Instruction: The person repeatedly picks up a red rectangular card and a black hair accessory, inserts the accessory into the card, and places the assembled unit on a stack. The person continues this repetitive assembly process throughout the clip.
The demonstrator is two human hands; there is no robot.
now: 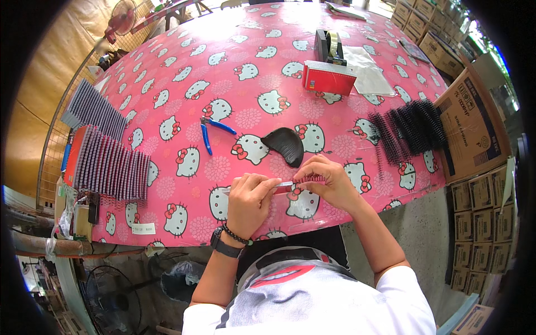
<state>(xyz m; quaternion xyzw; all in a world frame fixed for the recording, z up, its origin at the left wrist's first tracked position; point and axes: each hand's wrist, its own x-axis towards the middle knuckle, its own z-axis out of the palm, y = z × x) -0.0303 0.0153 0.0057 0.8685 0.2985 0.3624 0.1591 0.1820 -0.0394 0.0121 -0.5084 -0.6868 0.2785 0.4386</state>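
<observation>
Both my hands meet near the front edge of a table with a pink cartoon-cat cloth (234,50). My left hand (248,201) grips a thin light strip (283,184) that runs rightward. My right hand (329,181) pinches a small red comb-like piece (309,179) at the strip's end. A black curved piece (286,145) lies just beyond my hands. Blue-handled pliers (212,129) rest to its left. Rows of black comb pieces (410,128) lie to the right.
Stacks of striped cards (109,162) stand at the table's left edge. A red box (328,78), a tape dispenser (329,46) and a clear bag (365,70) sit farther back. Cardboard boxes (474,134) pile up at right. A fan (121,19) stands far left.
</observation>
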